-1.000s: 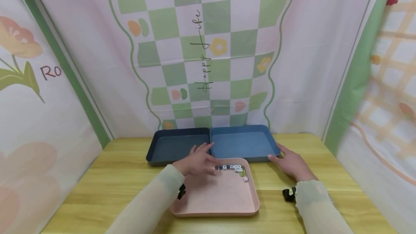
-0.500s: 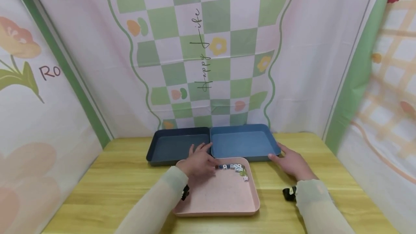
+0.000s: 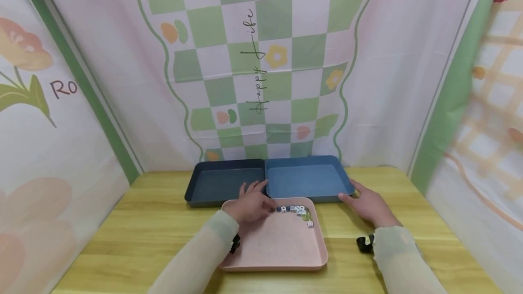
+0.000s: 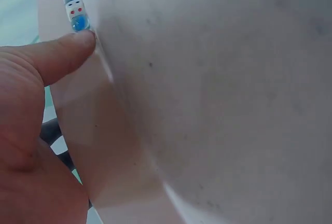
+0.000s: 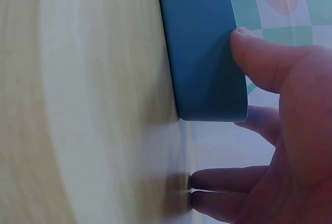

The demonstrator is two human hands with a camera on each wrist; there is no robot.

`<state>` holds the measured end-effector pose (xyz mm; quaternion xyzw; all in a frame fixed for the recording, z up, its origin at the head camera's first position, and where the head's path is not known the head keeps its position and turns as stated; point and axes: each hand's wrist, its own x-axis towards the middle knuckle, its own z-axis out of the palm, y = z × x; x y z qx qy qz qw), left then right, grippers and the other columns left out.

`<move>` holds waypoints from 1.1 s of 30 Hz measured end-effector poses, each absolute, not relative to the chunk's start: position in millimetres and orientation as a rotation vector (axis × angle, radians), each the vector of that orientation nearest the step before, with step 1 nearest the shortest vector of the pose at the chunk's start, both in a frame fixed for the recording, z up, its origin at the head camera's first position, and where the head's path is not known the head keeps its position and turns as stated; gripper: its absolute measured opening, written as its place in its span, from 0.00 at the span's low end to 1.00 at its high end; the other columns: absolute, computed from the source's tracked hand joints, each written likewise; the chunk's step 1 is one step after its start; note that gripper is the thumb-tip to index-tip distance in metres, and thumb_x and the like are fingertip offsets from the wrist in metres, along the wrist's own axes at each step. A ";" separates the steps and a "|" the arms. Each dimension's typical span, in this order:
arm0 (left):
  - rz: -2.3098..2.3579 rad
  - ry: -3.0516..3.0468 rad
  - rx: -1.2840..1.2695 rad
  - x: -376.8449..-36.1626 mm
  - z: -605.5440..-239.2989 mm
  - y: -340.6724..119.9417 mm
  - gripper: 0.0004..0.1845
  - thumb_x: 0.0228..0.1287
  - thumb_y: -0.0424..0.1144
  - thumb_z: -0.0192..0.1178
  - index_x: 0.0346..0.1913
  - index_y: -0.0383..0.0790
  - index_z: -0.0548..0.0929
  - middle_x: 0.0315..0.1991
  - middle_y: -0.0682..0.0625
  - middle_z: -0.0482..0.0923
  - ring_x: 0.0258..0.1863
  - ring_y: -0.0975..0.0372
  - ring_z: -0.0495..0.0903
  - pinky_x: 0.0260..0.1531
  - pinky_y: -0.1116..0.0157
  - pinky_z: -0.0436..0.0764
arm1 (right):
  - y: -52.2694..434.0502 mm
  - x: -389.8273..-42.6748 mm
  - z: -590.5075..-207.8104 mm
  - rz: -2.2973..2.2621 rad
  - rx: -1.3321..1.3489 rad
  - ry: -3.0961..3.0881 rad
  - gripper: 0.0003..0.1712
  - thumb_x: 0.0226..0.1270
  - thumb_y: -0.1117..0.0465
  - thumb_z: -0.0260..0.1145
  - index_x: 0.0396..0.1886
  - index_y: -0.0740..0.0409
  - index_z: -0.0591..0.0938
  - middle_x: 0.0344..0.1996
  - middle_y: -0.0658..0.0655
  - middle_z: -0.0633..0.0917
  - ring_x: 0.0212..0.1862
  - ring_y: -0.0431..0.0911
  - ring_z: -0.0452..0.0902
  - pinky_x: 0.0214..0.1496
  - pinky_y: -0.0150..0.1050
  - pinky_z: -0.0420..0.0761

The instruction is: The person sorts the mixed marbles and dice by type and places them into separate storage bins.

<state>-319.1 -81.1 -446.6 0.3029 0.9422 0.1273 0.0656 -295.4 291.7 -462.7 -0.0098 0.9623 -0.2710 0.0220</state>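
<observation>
In the head view a pink tray [image 3: 282, 249] sits at the front of the table. White dice [image 3: 303, 213] and small coloured beads line its back wall and bend round the far right corner. My left hand [image 3: 248, 206] reaches over the tray's far left edge, with its thumb and index finger at the row's left end. In the left wrist view the thumb tip lies against a blue bead [image 4: 80, 23]; whether it pinches anything is hidden. My right hand [image 3: 369, 207] rests its thumb and index finger against the front right corner of the blue tray [image 3: 306, 183], the other fingers extended.
A dark navy tray [image 3: 224, 186] stands left of the blue tray, side against side, both behind the pink one. The wooden table [image 3: 122, 235] ends at hanging patterned cloth [image 3: 278, 94] at the back and sides. A black strap [image 3: 365, 243] shows at the right wrist.
My left hand has shifted slightly right, and its thumb and index finger have come in to the row's end, covering the brown bead there. The right hand stays at the blue tray's corner.
</observation>
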 end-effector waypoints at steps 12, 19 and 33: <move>0.397 2.865 0.939 -318.5 -450.3 -84.3 0.10 0.69 0.42 0.65 0.47 0.63 0.90 0.79 0.46 0.48 0.76 0.44 0.45 0.69 0.38 0.41 | 291.2 -295.6 -464.3 -0.838 -0.022 2.984 0.57 0.70 0.28 0.53 0.79 0.66 0.51 0.68 0.79 0.62 0.66 0.77 0.57 0.61 0.72 0.60; 0.432 2.845 0.951 -318.8 -450.7 -84.4 0.09 0.69 0.44 0.64 0.46 0.62 0.90 0.79 0.45 0.48 0.76 0.43 0.44 0.69 0.38 0.44 | 291.1 -295.7 -464.3 -0.844 -0.012 2.978 0.57 0.70 0.28 0.52 0.79 0.66 0.51 0.68 0.79 0.61 0.66 0.77 0.57 0.62 0.72 0.60; 1.022 2.633 0.744 -327.6 -433.6 -92.5 0.07 0.69 0.48 0.64 0.43 0.55 0.91 0.78 0.46 0.49 0.76 0.46 0.45 0.68 0.40 0.51 | 291.8 -297.6 -468.0 -0.834 -0.021 2.988 0.57 0.70 0.28 0.52 0.79 0.67 0.51 0.68 0.80 0.61 0.66 0.77 0.56 0.62 0.72 0.60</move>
